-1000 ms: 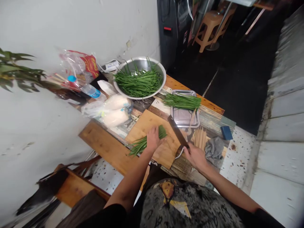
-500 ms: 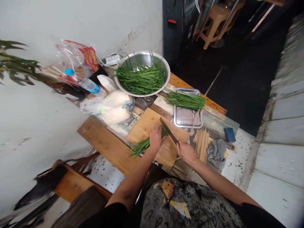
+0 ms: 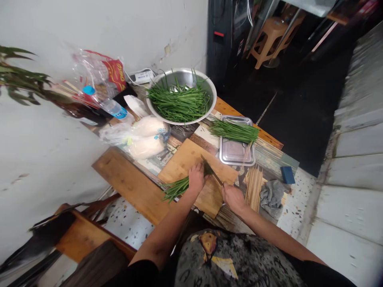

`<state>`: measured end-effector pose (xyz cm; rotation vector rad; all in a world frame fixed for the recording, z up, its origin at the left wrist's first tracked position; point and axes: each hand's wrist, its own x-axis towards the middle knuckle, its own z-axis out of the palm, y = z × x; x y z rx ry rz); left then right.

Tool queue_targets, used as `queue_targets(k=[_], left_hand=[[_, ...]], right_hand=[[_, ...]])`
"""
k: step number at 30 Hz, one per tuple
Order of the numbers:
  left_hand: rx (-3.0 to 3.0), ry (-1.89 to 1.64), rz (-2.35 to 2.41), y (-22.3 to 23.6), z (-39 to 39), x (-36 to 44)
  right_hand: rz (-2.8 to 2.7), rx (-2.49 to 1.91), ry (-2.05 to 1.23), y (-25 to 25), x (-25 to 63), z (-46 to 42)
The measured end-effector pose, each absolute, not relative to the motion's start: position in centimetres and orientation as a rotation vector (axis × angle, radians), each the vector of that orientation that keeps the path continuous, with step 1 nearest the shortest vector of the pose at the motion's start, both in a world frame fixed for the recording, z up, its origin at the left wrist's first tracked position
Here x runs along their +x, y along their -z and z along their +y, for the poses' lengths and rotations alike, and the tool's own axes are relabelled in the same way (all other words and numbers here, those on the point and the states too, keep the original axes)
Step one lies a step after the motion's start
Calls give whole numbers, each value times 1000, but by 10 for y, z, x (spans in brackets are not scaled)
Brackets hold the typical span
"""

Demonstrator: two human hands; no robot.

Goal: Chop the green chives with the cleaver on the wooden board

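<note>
A bunch of garlic chives (image 3: 177,189) lies across the wooden cutting board (image 3: 179,156), its tips hanging past the board's left edge. My left hand (image 3: 196,177) is closed over the bunch and presses it down. In my right hand (image 3: 233,197) is the handle of a kitchen knife (image 3: 214,174). The blade slants away to the upper left, close beside my left fingers. The chive ends at the blade are hidden by the knife and my hand.
Behind the board stands a metal bowl (image 3: 212,104) of chives. A metal tray (image 3: 237,162) carries a chive bundle (image 3: 234,131). Bamboo skewers (image 3: 253,187), a grey cloth (image 3: 272,198) and a blue box (image 3: 287,175) lie right. Bagged white items (image 3: 146,145) and a bottle (image 3: 115,108) stand left.
The knife blade has tilted, so more of its flat side shows beside my left hand. Both hands keep nearly the same place, and the whole view has shifted slightly.
</note>
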<state>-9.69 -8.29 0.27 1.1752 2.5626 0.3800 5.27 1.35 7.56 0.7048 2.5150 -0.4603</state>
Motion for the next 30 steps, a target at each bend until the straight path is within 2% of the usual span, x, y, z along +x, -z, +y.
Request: queue_targets(k=[18, 25, 30], left_hand=[[1109, -312, 2609, -9, -89, -88], [1003, -211, 2794, -15, -146, -73], [908, -161, 2793, -12, -193, -79]], right_hand=[[2566, 798, 521, -68, 5, 14], [2668, 855, 504, -86, 39, 29], [2677, 713, 542, -96, 56, -2]])
